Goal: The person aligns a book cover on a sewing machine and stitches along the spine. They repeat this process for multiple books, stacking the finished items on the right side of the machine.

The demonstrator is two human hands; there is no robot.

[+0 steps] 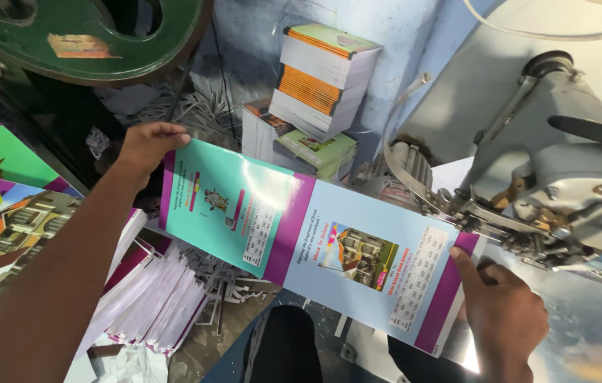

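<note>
**Booklet cover held across the stitcher head**

The person holds a long printed cover sheet (pixel 315 237), teal at one end and pale blue with purple bands at the other, stretched between both hands. The left hand (pixel 148 145), at about ten o'clock from the sheet's middle, grips the teal end, fingers curled over its far corner. The right hand (pixel 503 312), at about four o'clock, pinches the purple-banded end, thumb on top and fingers underneath. That end lies just under the metal arm of the grey stitching machine (pixel 563 177) at three o'clock, touching or nearly touching its head; which of the two cannot be made out.

The step in hand appears to be lining the sheet up at the machine head. The next move likely calls for keeping the sheet taut and square, with the right thumb held away from the head.

A fanned pile of similar covers (pixel 152 298) lies at seven o'clock, and stacked booklets (pixel 319 78) stand against the wall at twelve.
</note>
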